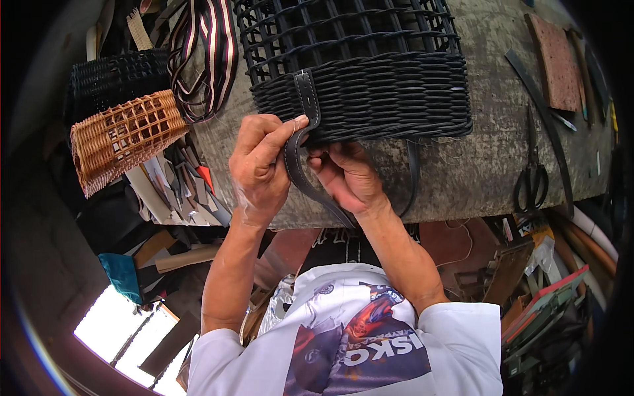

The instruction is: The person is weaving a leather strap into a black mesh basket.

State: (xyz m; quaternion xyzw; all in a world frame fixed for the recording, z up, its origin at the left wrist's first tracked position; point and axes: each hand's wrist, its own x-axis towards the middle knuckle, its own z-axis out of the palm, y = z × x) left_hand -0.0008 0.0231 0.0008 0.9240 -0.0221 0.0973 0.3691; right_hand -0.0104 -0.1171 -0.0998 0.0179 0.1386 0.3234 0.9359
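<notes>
A black woven basket (389, 92) lies on the table in front of me, open lattice toward the far side and dense weave nearer. A black leather strap (305, 92) with pale stitching lies against its near side, then loops down and bends below the basket's edge. My left hand (259, 165) pinches the strap at that edge, thumb and forefinger closed. A thin pale thread shows at its fingertips. My right hand (350, 175) is close by, under the basket's near edge, with its fingers curled in; whatever they hold is hidden.
Black scissors (530, 185) and a long dark strip (545, 112) lie on the table's right, near a reddish-brown board (556, 63). Striped webbing (205, 56) is heaped at the left. Beyond it are an orange-brown woven basket (129, 135) and a black one (119, 79).
</notes>
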